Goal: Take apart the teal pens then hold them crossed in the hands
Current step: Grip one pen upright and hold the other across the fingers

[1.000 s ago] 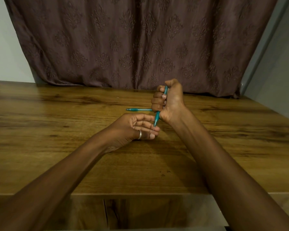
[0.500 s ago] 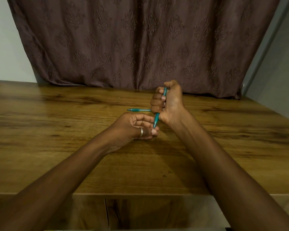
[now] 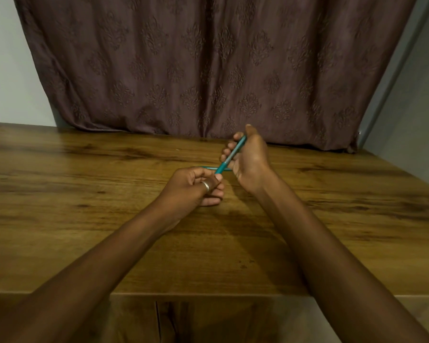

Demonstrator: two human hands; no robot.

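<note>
Both hands grip one teal pen (image 3: 229, 155) over wooden table (image 3: 84, 219), slanted.
R hand (image 3: 248, 157) curled round upper barrel, thumb up; L hand (image 3: 196, 186) w/ ring (image 3: 205, 186) pinches lower tip end, fingers closed. 2nd teal pen (image 3: 212, 168) lies flat on table just behind hands, mostly hidden, not held. Brown curtain (image 3: 208, 70) at back.
</note>
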